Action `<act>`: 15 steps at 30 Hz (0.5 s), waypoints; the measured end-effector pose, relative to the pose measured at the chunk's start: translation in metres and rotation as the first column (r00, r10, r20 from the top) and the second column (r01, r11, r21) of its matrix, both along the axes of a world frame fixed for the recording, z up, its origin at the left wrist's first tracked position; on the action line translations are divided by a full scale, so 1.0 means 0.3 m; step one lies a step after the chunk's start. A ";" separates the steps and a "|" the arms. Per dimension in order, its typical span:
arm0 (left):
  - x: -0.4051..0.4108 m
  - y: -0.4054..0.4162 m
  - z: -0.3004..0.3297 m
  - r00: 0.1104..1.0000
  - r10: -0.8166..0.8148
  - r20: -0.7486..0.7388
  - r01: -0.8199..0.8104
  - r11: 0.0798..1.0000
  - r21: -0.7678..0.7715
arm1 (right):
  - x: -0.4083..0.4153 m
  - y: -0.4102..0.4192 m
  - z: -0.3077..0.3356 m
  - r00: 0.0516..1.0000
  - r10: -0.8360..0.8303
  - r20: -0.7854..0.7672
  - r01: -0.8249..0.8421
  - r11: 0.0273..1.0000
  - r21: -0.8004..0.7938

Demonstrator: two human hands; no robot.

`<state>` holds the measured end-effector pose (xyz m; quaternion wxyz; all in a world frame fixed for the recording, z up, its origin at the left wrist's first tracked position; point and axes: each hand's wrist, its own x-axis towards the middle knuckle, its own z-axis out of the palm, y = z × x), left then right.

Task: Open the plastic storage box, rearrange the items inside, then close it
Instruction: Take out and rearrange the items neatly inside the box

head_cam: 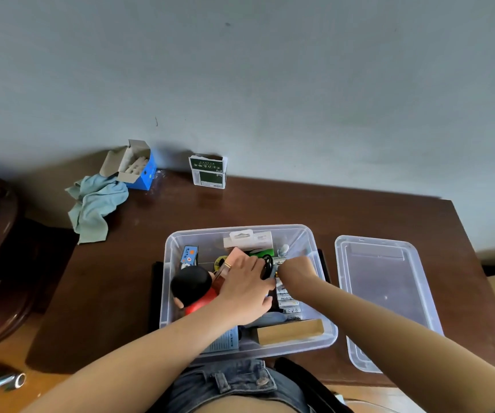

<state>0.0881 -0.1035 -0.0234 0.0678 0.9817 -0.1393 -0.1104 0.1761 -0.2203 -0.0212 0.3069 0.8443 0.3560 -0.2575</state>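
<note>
Dark brown worktop (270, 204) against a plain grey wall. Clear plastic storage box (326, 332) near centre, uncovered; one lid (389, 293) parked flat just right of it, apart from the box, presumably to free both hands for sorting. Both hands inside the box. Left hand (246, 289): fingers spread flat, pressing on a pinkish packet (235, 254) beside a black-headed doll (192, 283), probably steadying the pile; no grip on anything. Right hand (296, 268): curled downward over a row of white batteries (285, 296); grip state cannot be told, fingertips hidden. One wooden block (289, 330) against the near wall of the box. Far left on the worktop, well apart: one crumpled teal cloth (97, 204), one opened blue carton (138, 168), one green-and-white packet (209, 172) standing upright. Rearranging judged under way; lid not yet replaced.
</note>
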 end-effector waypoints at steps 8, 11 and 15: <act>-0.003 0.005 -0.005 1.000 -0.007 -0.009 0.007 0.999 0.034 | -0.012 -0.005 -0.074 0.996 0.069 0.051 -0.069 0.998 -0.013; -0.004 0.007 -0.011 1.000 -0.007 -0.002 0.007 1.000 0.022 | -0.020 0.006 -0.075 0.999 -0.047 -0.003 0.047 0.999 0.026; -0.005 0.012 -0.012 1.000 -0.014 0.011 0.014 1.000 0.007 | -0.028 0.009 -0.069 0.984 -0.167 -0.061 0.172 0.981 0.086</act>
